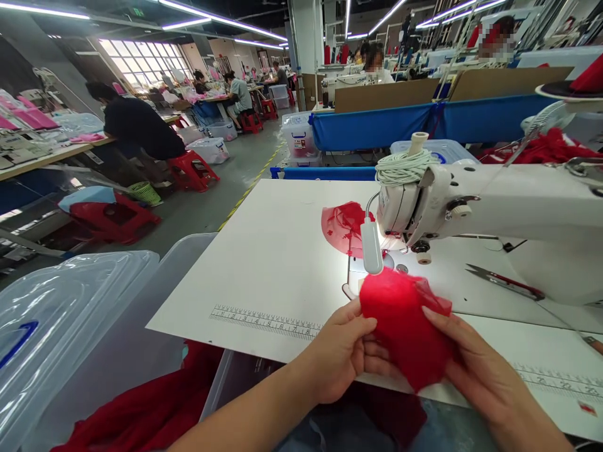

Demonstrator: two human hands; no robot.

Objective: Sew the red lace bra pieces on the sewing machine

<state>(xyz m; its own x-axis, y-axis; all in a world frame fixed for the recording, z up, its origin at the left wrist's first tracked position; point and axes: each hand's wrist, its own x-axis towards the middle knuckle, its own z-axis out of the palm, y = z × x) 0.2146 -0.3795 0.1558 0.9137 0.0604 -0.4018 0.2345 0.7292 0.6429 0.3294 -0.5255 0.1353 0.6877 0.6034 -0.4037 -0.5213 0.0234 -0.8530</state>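
Both my hands hold a small red fabric piece (pixel 405 323) just above the near edge of the white sewing table (pixel 277 263). My left hand (pixel 342 351) pinches its left side, thumb on top. My right hand (pixel 475 364) grips its right side, fingers laid over the cloth. The piece sits in front of the white sewing machine (pixel 494 213), under its small lamp (pixel 371 246). A second red fabric piece (pixel 342 226) lies flat on the table behind the lamp, left of the machine head.
Thread snips (pixel 504 281) lie on the machine bed at right. A printed ruler (pixel 266 321) marks the table edge. Clear plastic bins (pixel 70 314) stand at my left, with red cloth (pixel 155 402) below. Other workers sit at tables across the aisle.
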